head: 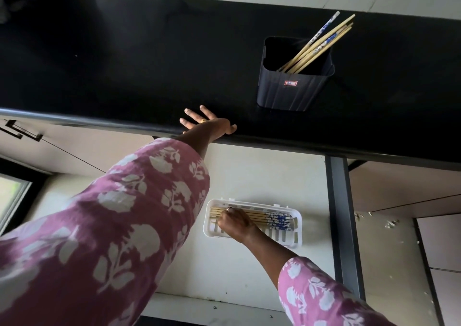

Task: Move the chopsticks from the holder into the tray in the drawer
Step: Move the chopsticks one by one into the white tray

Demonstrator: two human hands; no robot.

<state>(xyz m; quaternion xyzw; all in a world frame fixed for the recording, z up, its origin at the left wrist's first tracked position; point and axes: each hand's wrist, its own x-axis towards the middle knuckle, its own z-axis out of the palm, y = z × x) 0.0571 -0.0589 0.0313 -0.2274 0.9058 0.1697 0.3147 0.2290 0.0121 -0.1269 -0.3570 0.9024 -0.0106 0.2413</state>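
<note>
A dark square holder stands on the black counter, with several bamboo chopsticks leaning out of its far right corner. Below, in the open drawer, lies a white slotted tray with several chopsticks laid lengthwise, blue-patterned ends to the right. My right hand is over the tray's left half, fingers curled down onto those chopsticks. My left hand rests flat with spread fingers on the counter's front edge, left of the holder.
The black counter runs across the view with a marbled wall behind it. A grey drawer side rail borders the drawer on the right. A cabinet handle sits at the left, and closed drawer fronts at the right.
</note>
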